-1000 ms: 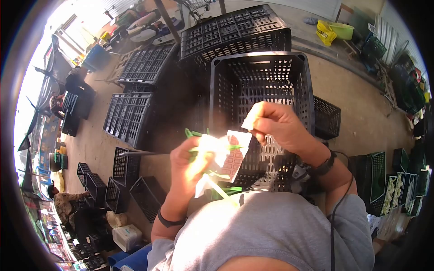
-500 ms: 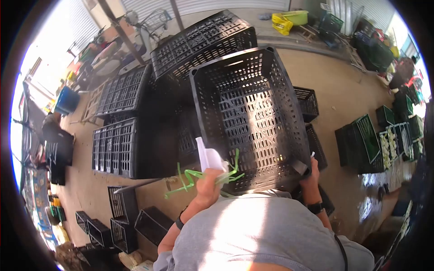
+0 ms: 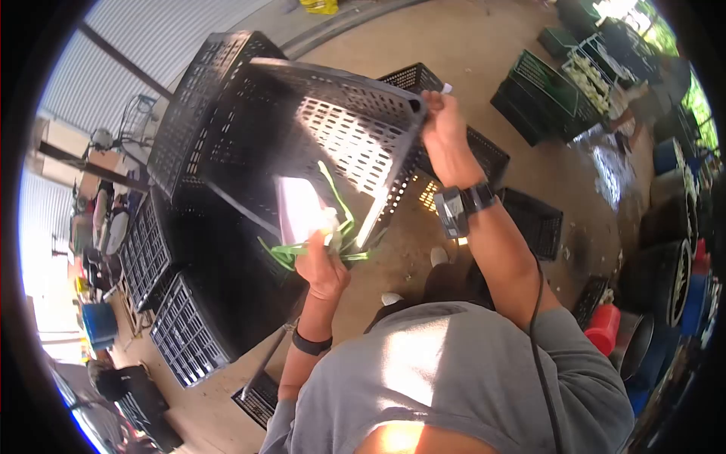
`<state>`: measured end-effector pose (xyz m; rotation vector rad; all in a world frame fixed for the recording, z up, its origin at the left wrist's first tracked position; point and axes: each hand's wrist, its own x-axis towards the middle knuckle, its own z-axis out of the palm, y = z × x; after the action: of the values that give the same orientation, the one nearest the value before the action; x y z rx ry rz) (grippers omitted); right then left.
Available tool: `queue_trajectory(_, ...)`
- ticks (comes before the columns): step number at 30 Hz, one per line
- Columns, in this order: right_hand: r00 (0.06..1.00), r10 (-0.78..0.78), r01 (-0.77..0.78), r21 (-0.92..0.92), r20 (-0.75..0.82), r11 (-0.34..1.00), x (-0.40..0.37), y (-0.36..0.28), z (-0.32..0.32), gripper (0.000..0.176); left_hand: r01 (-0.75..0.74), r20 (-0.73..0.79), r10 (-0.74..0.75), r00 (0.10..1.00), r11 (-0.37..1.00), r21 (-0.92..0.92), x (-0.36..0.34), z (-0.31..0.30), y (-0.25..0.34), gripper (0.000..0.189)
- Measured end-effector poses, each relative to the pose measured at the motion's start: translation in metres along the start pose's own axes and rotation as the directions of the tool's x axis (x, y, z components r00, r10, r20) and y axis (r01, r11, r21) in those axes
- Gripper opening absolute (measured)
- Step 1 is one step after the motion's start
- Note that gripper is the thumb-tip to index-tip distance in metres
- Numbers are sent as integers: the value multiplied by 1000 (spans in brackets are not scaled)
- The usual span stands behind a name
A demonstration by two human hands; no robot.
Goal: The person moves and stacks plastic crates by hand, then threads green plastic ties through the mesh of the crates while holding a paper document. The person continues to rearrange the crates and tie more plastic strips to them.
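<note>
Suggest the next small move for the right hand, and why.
I'd probably have the right hand ease the black crate toward level, keeping its grip at the corner. The crate sits tilted, and the left hand is taken up with white paper and green strips, so it looks poorly placed to help steady it.

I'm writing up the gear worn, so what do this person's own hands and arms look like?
Both the left hand and right hand are gloveless, below short grey sleeves. The left wrist has a slim black band; the right, a dark strap with a boxy piece. A thin dark cable passes the right upper arm.
</note>
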<state>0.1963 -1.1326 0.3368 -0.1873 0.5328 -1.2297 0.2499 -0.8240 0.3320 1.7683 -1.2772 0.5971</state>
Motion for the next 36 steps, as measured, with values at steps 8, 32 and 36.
queue_trajectory(8, 838, -394, 527, -748, 377, 405, -44, -26, -93, 7, 210, -84, -204, 975, 975, 74, 12, 26, 1, 28)
queue_trajectory(32, 761, -181, 643, -690, 623, 331, -128, 27, -104, 55, 165, -86, -181, 980, 971, -173, 24, 47, 7, 37)
queue_trajectory(36, 834, -49, 529, -771, 550, 355, -123, 21, -78, 62, 156, -80, -169, 982, 977, -147, 24, 47, 4, 35)
